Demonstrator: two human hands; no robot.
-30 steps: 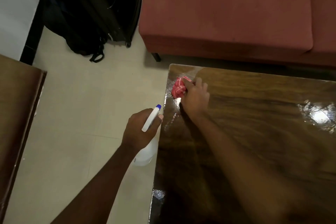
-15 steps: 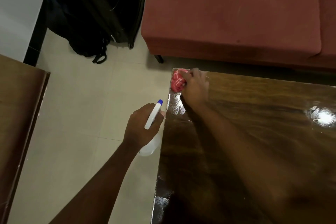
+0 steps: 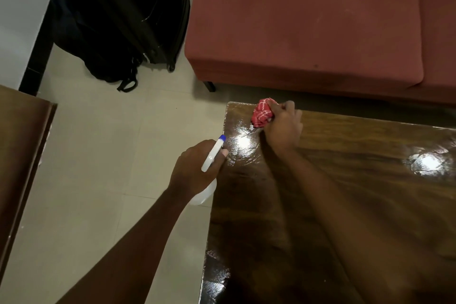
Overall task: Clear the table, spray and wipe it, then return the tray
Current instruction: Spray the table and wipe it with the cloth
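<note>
The right hand clenched the red cloth, pressed at the eleven o'clock corner of the table! The left hand gripped the spray bottle, just off the edge at nine o'clock.

Living room: red sofa, wooden coffee table.

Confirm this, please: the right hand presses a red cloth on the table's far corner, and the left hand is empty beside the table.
Only one part is wrong: in the head view the left hand grips a white spray bottle beside the table. The rest holds.
</note>
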